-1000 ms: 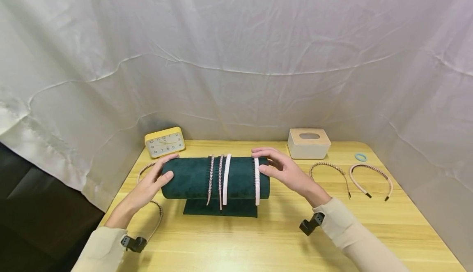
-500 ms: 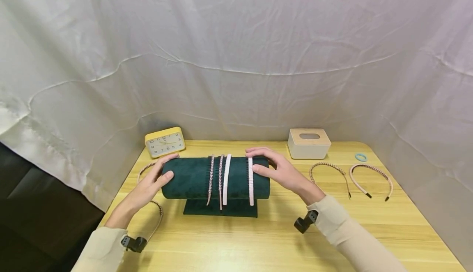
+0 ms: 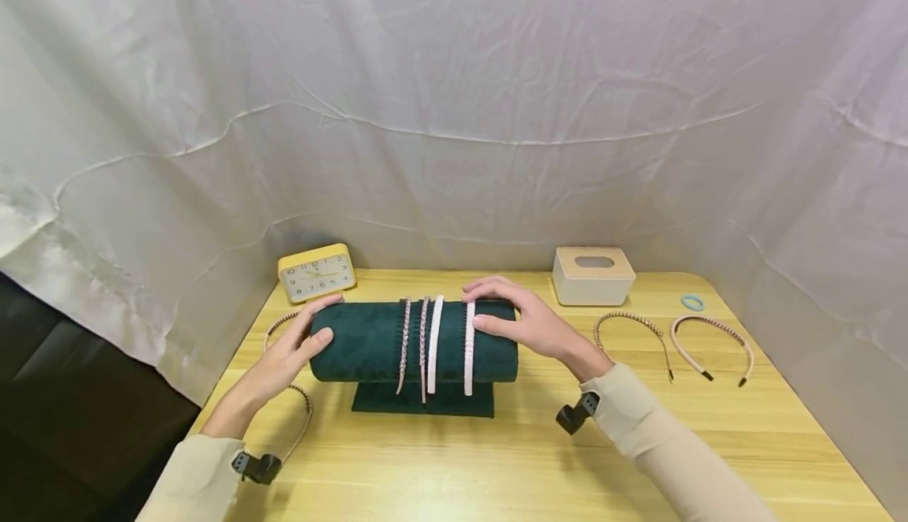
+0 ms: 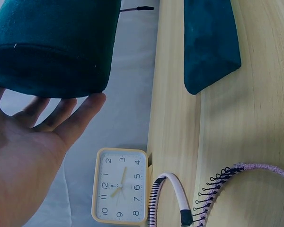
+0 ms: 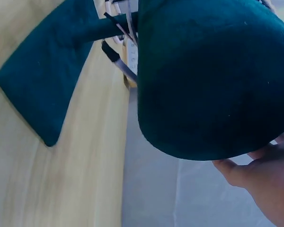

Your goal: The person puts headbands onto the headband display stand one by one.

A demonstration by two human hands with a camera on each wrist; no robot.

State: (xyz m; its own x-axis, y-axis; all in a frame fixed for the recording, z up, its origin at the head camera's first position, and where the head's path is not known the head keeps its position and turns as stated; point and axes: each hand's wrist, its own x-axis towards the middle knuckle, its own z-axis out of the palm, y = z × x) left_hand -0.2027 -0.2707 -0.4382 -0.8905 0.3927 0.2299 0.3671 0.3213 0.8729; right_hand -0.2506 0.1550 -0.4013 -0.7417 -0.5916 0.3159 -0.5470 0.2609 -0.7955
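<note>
A dark green velvet display stand (image 3: 362, 341), a horizontal roll on a flat base (image 3: 454, 402), stands before me. My left hand (image 3: 287, 356) holds the roll's left end, thumb in front and fingers over the back; the left wrist view shows fingertips at its end rim. A pale pink headband (image 3: 469, 360) is draped over the roll's right part. Between the thumb and fingers of my right hand (image 3: 532, 321) this headband is held near the top. Left of it hang a white headband (image 3: 434, 352) and two thin braided headbands (image 3: 405, 344). The roll hides the right fingertips' contact in the right wrist view.
A yellow alarm clock (image 3: 317, 274) is at the back left and a white tissue box (image 3: 594, 281) at the back right. Two headbands (image 3: 712, 325) and a blue ring (image 3: 692, 302) lie on the right. More headbands (image 4: 173, 182) lie beside the left arm.
My right hand has slid the pale pink headband leftward along the roll, from near its right end toward the white one. The left hand has stayed in place.
</note>
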